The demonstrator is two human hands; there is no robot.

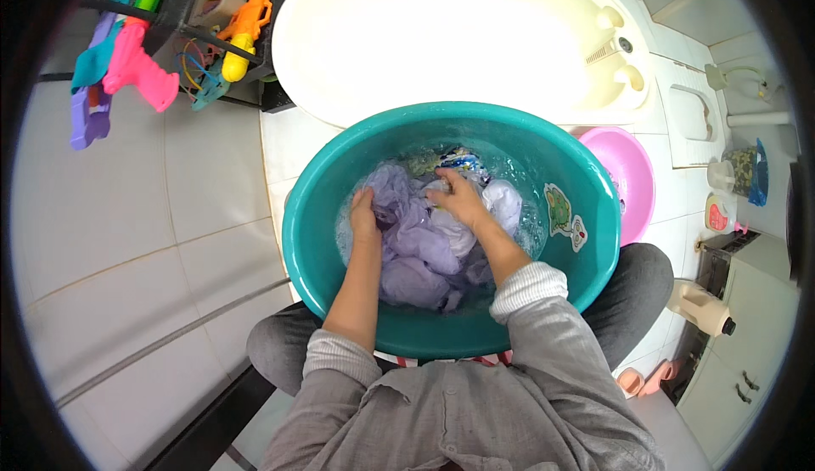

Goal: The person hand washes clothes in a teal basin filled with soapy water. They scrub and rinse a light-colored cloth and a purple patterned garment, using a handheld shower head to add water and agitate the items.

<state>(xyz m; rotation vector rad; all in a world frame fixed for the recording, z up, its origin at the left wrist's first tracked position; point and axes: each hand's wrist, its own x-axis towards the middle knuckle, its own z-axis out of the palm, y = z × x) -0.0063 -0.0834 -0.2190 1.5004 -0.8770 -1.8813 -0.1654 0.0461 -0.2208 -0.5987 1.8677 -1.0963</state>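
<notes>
A green plastic tub (pixel 452 337) stands between my knees, with water and wet lavender cloth (pixel 417 242) bunched in its middle. My left hand (pixel 365 216) rests against the left side of the cloth; whether its fingers grip a fold is hidden. Over the upper right of the bundle, my right hand (pixel 465 200) has its fingers spread apart. Just beyond its fingertips lies a patterned cloth in blue, white and yellow (pixel 461 160). A paler, whitish puffed part of the cloth (pixel 503 203) bulges to the right of that hand.
A cream baby bathtub (pixel 446 44) lies beyond the tub. To the right are a pink basin (pixel 627 172), a beige jug (pixel 700 305) and pink slippers (pixel 656 379). A black rack (pixel 175 13) at upper left holds toy water guns (pixel 137 67). A tiled wall (pixel 108 197) runs along the left.
</notes>
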